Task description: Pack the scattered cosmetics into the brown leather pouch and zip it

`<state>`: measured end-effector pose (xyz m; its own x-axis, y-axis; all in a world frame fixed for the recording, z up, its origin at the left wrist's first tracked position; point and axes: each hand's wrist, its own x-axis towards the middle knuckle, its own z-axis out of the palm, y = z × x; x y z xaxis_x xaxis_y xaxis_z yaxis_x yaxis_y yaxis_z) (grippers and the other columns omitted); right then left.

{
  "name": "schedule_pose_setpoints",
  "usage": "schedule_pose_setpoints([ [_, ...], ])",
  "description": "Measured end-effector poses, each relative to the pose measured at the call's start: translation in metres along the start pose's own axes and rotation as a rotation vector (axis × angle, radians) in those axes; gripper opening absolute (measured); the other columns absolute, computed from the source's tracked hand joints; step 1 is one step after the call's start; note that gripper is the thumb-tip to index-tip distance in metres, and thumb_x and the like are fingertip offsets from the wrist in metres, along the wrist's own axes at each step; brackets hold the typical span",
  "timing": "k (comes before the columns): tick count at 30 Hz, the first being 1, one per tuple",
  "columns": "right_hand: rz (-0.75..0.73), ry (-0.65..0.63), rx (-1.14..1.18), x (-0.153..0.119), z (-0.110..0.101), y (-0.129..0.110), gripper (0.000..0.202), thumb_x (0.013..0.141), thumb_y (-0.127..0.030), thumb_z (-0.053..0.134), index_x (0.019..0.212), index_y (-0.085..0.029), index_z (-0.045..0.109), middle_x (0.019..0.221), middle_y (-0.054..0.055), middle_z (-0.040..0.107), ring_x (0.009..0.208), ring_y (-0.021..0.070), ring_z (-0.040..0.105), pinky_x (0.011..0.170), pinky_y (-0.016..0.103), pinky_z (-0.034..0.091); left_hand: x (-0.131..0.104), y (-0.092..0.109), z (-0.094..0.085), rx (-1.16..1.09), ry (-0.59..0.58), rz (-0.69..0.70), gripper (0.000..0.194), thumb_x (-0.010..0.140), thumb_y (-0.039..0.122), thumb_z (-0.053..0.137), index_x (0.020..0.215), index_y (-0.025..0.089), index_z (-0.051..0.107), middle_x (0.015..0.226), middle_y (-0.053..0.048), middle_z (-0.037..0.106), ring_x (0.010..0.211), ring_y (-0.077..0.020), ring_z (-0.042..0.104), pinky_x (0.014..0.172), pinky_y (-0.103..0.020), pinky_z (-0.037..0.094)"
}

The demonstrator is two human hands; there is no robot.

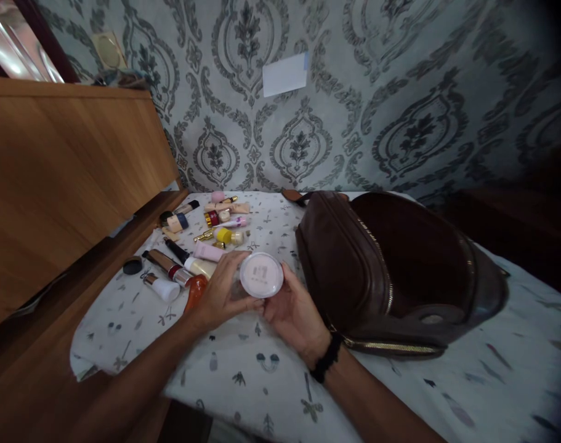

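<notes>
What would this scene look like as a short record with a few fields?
Left hand: grips the round jar from the left side
Right hand: holds the jar from below and the right
Bag: brown, unzipped, lying right of the hands
Cosmetics: tubes and bottles scattered left of the hands
Surface: patterned cloth
Wrist: black band on the right

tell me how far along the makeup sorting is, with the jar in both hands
Done: the brown bag lies unzipped, with something small just visible inside. In hand: the left hand and right hand hold a round white jar. Left: many tubes and bottles lie on the printed cloth.
</notes>
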<state>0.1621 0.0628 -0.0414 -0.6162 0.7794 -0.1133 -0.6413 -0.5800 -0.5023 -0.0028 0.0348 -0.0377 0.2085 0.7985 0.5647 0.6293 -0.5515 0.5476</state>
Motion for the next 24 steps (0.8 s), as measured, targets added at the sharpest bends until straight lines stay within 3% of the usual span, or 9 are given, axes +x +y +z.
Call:
schedule_pose_setpoints([
  [6, -0.104, -0.029, -0.193, -0.0025, 0.0060, -0.0005, 0.039, 0.076, -0.058, 0.070, 0.101, -0.029, 0.070, 0.104, -0.001, 0.073, 0.098, 0.0213, 0.062, 0.074, 0.030, 0.049, 0.0000, -0.0016, 0.0015, 0.032, 0.021, -0.027, 0.081, 0.075, 0.061, 0.071, 0.138, 0.022, 0.040, 0.134, -0.015, 0.049, 0.126, -0.0343, 0.046, 0.107, -0.051, 0.037],
  [10, -0.235, -0.009, -0.299, -0.0038, 0.0076, 0.0001, 0.037, 0.075, -0.050, 0.074, 0.102, -0.026, 0.070, 0.108, 0.002, 0.072, 0.104, 0.0222, 0.061, 0.087, 0.033, 0.047, 0.0006, -0.0009, 0.0014, 0.088, 0.061, -0.004, 0.078, 0.074, 0.057, 0.074, 0.136, 0.021, 0.042, 0.130, -0.014, 0.050, 0.123, -0.0332, 0.048, 0.104, -0.050, 0.040],
  [19, -0.538, 0.188, -0.769, -0.0039, 0.0018, -0.0006, 0.048, 0.066, -0.035, 0.082, 0.110, -0.025, 0.065, 0.112, 0.005, 0.067, 0.101, 0.0229, 0.059, 0.081, 0.034, 0.047, 0.0002, 0.0026, 0.0012, 0.159, 0.023, -0.030, 0.071, 0.077, 0.034, 0.073, 0.137, 0.021, 0.039, 0.132, -0.013, 0.052, 0.122, -0.0302, 0.051, 0.103, -0.048, 0.043],
  [24, -0.664, 0.227, -0.874, -0.0074, 0.0060, 0.0002, 0.057, 0.060, -0.031, 0.084, 0.112, -0.025, 0.062, 0.114, 0.006, 0.065, 0.105, 0.0260, 0.057, 0.085, 0.038, 0.045, -0.0009, -0.0014, 0.0046, 0.070, 0.033, -0.101, 0.072, 0.074, 0.031, 0.073, 0.135, 0.019, 0.037, 0.132, -0.014, 0.051, 0.121, -0.0307, 0.052, 0.101, -0.047, 0.044],
])
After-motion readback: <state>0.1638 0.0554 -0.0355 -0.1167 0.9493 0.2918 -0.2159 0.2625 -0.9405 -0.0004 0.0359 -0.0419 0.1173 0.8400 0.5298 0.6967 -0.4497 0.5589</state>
